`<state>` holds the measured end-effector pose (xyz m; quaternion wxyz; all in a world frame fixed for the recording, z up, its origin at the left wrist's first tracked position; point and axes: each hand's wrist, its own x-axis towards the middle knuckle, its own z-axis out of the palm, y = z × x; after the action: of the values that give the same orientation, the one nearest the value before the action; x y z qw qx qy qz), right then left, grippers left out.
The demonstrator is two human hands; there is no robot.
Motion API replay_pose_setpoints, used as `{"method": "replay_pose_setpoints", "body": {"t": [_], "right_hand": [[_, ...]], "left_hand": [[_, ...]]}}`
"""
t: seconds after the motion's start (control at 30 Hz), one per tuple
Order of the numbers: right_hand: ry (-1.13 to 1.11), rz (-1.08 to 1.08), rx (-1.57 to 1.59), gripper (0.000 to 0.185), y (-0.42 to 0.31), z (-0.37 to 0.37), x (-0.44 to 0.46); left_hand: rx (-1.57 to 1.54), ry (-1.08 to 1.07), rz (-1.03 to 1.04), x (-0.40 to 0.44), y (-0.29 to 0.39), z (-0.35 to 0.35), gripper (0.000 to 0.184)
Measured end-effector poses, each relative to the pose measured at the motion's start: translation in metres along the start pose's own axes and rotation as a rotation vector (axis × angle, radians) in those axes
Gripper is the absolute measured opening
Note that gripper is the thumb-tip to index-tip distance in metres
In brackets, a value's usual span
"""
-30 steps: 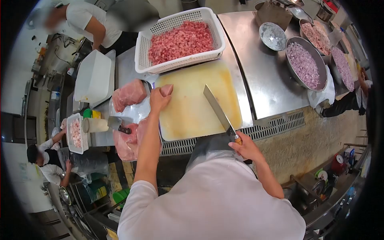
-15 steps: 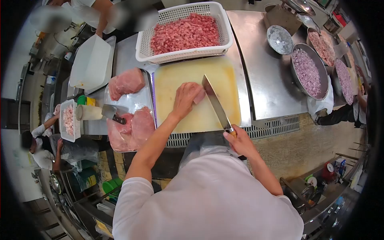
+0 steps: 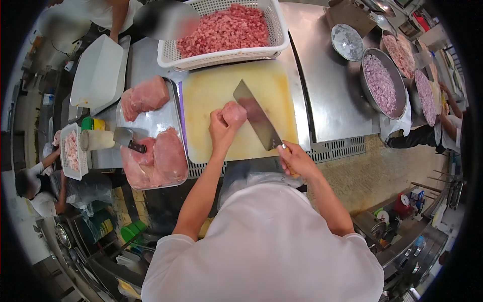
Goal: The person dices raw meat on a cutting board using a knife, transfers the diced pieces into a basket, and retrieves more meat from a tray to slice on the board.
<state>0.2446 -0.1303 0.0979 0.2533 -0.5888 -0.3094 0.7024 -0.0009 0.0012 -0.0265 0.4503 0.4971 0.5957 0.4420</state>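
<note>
My left hand (image 3: 221, 132) is closed around a piece of raw pink meat (image 3: 234, 114) above the cutting board (image 3: 206, 88). In my right hand (image 3: 298, 161) is the wooden handle of a broad cleaver (image 3: 257, 117). Its blade slants up and to the left, flat side turned partly to view, close beside the meat; I cannot tell whether they touch. Past the board stands a white perforated basket (image 3: 221, 61) of diced red meat (image 3: 226, 31). Left of the board, a metal tray (image 3: 170, 113) bears large raw meat pieces (image 3: 151, 161) and a second knife (image 3: 130, 141).
A white tub (image 3: 98, 75) and a tall container (image 3: 98, 140) stand at the left. On the right-hand steel table (image 3: 327, 95) are a small metal bowl (image 3: 347, 43) and bowls of chopped onion (image 3: 381, 83). Other people work at the left, far left and right.
My left hand has turned and raised the meat, whose rounded face now shows. The cleaver's blade has tilted flatter, showing more of its side. The whole view has shifted slightly.
</note>
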Motion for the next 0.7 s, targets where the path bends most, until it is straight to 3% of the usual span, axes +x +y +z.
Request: {"method": "replay_pose_setpoints", "body": {"t": [0.03, 0.13, 0.23, 0.33, 0.43, 0.53, 0.63, 0.7], "right_hand": [[-0.019, 0.018, 0.053, 0.045, 0.001, -0.006, 0.000], [-0.026, 0.002, 0.030, 0.044, 0.001, -0.013, -0.005], [0.026, 0.001, -0.091, 0.041, -0.004, -0.011, -0.011], [0.055, -0.036, -0.230, 0.039, 0.000, 0.002, -0.016], [0.088, -0.094, -0.308, 0.037, 0.016, 0.012, -0.015], [0.127, -0.131, -0.273, 0.040, 0.014, 0.016, -0.027], [0.152, -0.049, -0.241, 0.046, -0.011, 0.019, -0.046], [0.187, -0.118, -0.324, 0.048, -0.012, 0.021, -0.054]], "left_hand": [[0.022, 0.014, 0.046, 0.001, 0.003, 0.007, 0.056], [-0.133, -0.049, -0.190, -0.007, 0.032, 0.012, 0.049], [0.543, -0.035, 0.279, -0.006, 0.034, -0.007, 0.035], [0.077, -0.074, 0.099, -0.005, 0.028, -0.006, 0.025], [0.131, -0.022, 0.086, -0.024, 0.023, 0.003, 0.024], [0.403, 0.025, 0.332, -0.037, 0.032, -0.004, 0.019], [0.361, -0.077, 0.610, -0.023, 0.040, -0.006, 0.015], [0.425, -0.092, 0.632, -0.021, 0.045, -0.008, 0.015]]}}
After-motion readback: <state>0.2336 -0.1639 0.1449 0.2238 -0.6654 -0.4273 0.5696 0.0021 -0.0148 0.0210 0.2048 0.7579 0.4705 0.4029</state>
